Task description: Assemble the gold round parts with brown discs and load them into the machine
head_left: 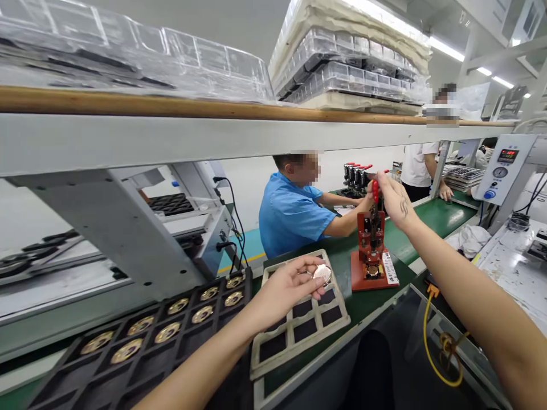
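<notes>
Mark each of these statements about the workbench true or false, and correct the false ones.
1. The left hand holds a round metal disc. True.
2. The right hand rests flat on the green bench. False: it grips the red lever of the red press.
3. The black tray holds gold-coloured round parts. True.
4. The white tray is full of parts. False: its visible compartments are empty.

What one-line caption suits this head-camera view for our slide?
Left hand holds a round metal disc over a grid tray; right hand grips the red press lever.
</notes>
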A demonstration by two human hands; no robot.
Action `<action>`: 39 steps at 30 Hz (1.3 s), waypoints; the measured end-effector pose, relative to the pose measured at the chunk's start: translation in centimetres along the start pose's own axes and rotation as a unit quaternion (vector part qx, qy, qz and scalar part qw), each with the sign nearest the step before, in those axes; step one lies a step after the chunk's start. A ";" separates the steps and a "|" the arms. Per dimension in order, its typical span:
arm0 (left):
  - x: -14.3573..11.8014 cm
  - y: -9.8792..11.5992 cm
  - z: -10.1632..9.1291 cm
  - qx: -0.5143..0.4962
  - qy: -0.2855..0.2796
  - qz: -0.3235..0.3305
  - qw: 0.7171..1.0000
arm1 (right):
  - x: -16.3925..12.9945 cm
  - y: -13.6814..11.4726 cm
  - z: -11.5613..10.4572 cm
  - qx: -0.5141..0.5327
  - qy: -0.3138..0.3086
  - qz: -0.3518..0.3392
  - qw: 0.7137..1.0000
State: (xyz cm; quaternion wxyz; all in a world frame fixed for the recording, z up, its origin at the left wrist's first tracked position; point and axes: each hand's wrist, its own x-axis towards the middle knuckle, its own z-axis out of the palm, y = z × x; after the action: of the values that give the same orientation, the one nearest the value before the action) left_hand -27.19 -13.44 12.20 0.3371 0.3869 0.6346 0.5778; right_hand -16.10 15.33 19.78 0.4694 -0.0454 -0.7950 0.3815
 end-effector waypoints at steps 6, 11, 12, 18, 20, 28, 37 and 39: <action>-1.5 -0.6 0.2 -0.003 0.005 -0.001 1.000 | -10.2 0.5 0.3 -0.065 0.032 -0.081 0.994; -1.9 -0.2 3.1 -0.036 -0.027 0.008 0.999 | -14.1 1.7 0.2 -0.110 -0.071 -0.091 0.987; -2.0 -0.2 3.8 -0.043 -0.038 0.011 0.998 | -14.9 1.1 0.1 -0.127 -0.061 -0.080 0.987; -3.1 0.2 7.0 -0.057 -0.096 0.037 0.993 | -20.3 -3.8 0.4 0.033 -0.054 0.137 0.989; -3.2 0.3 7.8 -0.039 -0.105 0.052 0.992 | -21.5 -5.1 0.6 0.110 -0.099 0.202 0.968; -2.9 0.9 9.8 -0.102 -0.131 0.024 0.986 | -22.2 -6.0 -0.6 0.222 -0.084 0.265 0.935; -2.8 0.5 9.9 -0.139 -0.138 -0.014 0.980 | -22.9 -6.1 -1.2 0.237 -0.086 0.263 0.931; -2.9 0.1 9.6 -0.142 -0.137 -0.018 0.980 | -23.1 -6.0 -0.9 0.231 -0.091 0.265 0.932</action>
State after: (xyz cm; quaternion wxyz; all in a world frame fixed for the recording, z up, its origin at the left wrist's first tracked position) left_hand -17.43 -11.49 11.23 0.4830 0.3989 0.5009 0.5972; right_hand -0.84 1.71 7.48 0.2745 -0.1099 -0.6833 0.6676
